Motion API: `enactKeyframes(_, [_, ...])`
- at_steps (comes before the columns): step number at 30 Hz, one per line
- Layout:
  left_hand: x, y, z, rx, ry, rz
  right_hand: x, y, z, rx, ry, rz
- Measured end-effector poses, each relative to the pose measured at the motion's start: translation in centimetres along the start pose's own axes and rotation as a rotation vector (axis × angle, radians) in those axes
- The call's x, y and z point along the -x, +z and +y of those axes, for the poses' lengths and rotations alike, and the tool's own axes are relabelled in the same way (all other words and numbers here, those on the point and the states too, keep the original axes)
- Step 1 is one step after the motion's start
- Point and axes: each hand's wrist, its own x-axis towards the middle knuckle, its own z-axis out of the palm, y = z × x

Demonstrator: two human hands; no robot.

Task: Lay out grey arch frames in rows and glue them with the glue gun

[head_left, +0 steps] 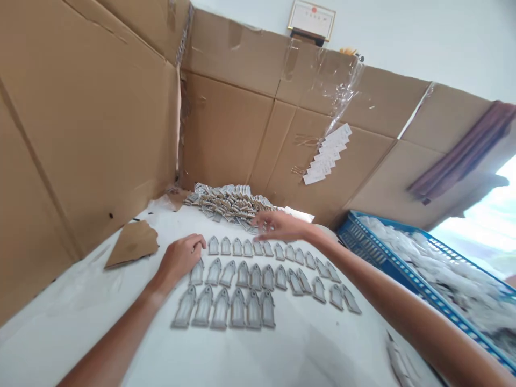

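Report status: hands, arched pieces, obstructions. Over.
Left hand beside three rows of arched pieces, grip unclear. Right hand at the heap, fingers and thumb apart. Nothing seen blocking right hand from heap. Over.

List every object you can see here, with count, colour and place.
Front-row metal pieces: six, grey, table
Middle-row pieces: about a dozen, grey, behind those
Back-row pieces: about a dozen, grey, farthest row
Pile of pieces: uncountable, grey, table's far side
Table: one, white, below
Cardboard scrap: one, brown, table's left
Blurred item: unclear, grey, lower right
Crate: one, blue, right
Plastic bags: many, whitish, in crate
Cardboard panels: several, brown, around table
Tags: several, white, back panel
Cloth: one, purplish, right panel
Framed certificate: one, white, top
Left hand: one, bare, by rows' left end
Right hand: one, bare, at pile's edge
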Motion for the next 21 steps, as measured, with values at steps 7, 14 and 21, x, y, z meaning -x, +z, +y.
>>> enactKeyframes(7, [0.2, -0.6, 0.4, 0.005, -0.067, 0.033, 10.3, 8.9, -2.4, 0.074, 0.129, -0.258])
enactKeyframes(14, [1.7, -1.3, 1.5, 0.018, -0.065, 0.076, 10.8, 11.2, -1.9, 0.087, 0.113, -0.128])
enactKeyframes(21, [1.8, -1.2, 1.5, 0.014, -0.080, 0.086, 11.2, 11.1, -2.3, 0.060, 0.099, -0.163])
